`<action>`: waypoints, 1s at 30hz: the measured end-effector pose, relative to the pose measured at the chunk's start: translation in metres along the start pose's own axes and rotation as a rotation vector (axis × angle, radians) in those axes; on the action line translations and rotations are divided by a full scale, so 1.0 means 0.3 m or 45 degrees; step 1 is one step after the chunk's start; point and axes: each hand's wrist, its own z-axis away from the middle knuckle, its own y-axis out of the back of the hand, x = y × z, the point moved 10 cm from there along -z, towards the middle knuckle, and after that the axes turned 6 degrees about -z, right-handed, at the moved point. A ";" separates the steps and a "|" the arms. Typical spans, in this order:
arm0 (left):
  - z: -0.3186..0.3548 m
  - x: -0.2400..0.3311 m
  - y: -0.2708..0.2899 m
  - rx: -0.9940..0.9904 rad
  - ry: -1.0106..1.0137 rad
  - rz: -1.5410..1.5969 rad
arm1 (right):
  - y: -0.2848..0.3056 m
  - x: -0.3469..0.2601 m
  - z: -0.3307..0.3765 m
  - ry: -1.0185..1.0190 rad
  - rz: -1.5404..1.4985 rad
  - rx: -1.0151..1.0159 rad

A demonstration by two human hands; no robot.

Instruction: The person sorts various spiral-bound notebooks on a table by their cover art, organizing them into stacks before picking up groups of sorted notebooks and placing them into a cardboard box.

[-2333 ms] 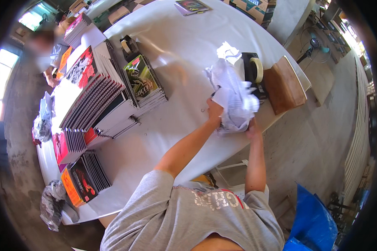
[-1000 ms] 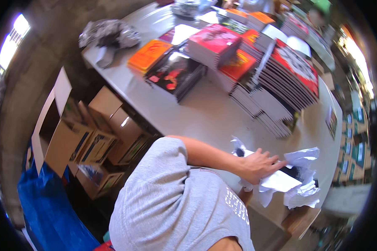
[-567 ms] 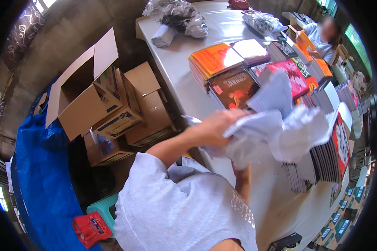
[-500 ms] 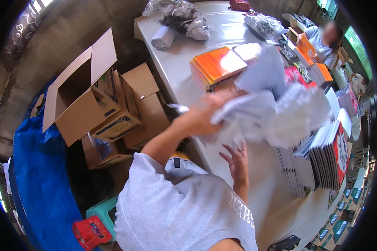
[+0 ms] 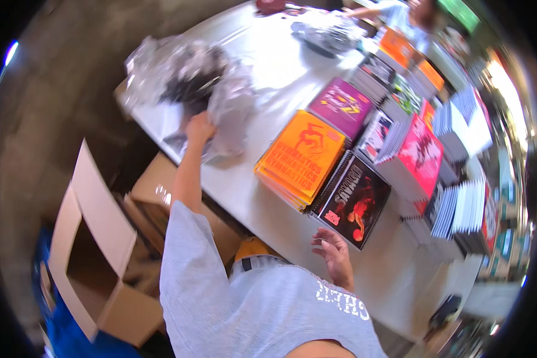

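My left hand (image 5: 200,127) is stretched out to the far left of the white table, closed on the edge of a heap of crumpled clear plastic wrap (image 5: 230,113). Something dark shows within the heap. My right hand (image 5: 335,256), fingers loosely bent and apart, hovers over the table and holds nothing. Just beyond it lies a black spiral notebook (image 5: 353,197) with a red figure on its cover. Beside that stands a stack of orange spiral notebooks (image 5: 307,156), with a purple notebook (image 5: 342,106) behind.
More notebook stacks, one red-covered (image 5: 416,156), line the right side of the table (image 5: 394,283). Another plastic bundle (image 5: 328,34) lies at the far end, near a person (image 5: 409,21) handling orange notebooks. An opened cardboard box (image 5: 95,268) stands to my left, over blue sheeting (image 5: 77,331).
My left hand has swung from the notebook stacks to the plastic heap at far left, carrying the crumpled whitish sheet away. The view has turned; the orange and black notebooks now show uncovered.
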 end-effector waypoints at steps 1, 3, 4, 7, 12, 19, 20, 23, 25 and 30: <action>-0.043 -0.013 -0.014 0.001 -0.026 0.013 | -0.019 -0.018 0.009 -0.001 -0.016 0.031; -0.098 -0.012 -0.019 0.023 -0.147 -0.095 | -0.024 -0.046 0.023 0.028 0.136 -0.014; -0.111 -0.046 -0.018 0.042 -0.105 -0.082 | -0.048 -0.040 0.049 0.005 0.322 -0.153; -0.079 0.019 0.014 -0.126 -0.217 -0.048 | 0.047 0.001 0.125 -0.117 0.362 -0.145; 0.022 0.099 0.166 -0.272 -0.486 0.422 | 0.272 -0.050 0.251 0.069 0.346 0.245; 0.284 0.471 0.560 0.320 -0.765 0.531 | 0.522 -0.273 0.459 0.431 0.036 0.858; 0.314 0.568 0.557 0.236 -0.864 0.747 | 0.546 -0.313 0.499 0.519 0.036 0.891; 0.442 0.923 0.507 -0.094 -1.226 1.198 | 0.608 -0.418 0.586 0.726 -0.003 0.914; 0.547 1.185 0.415 -0.764 -1.156 1.695 | 0.627 -0.499 0.577 0.879 -0.137 0.808; 0.468 1.573 -0.158 -1.414 -0.094 1.675 | 0.615 -0.697 0.216 0.842 -0.540 0.253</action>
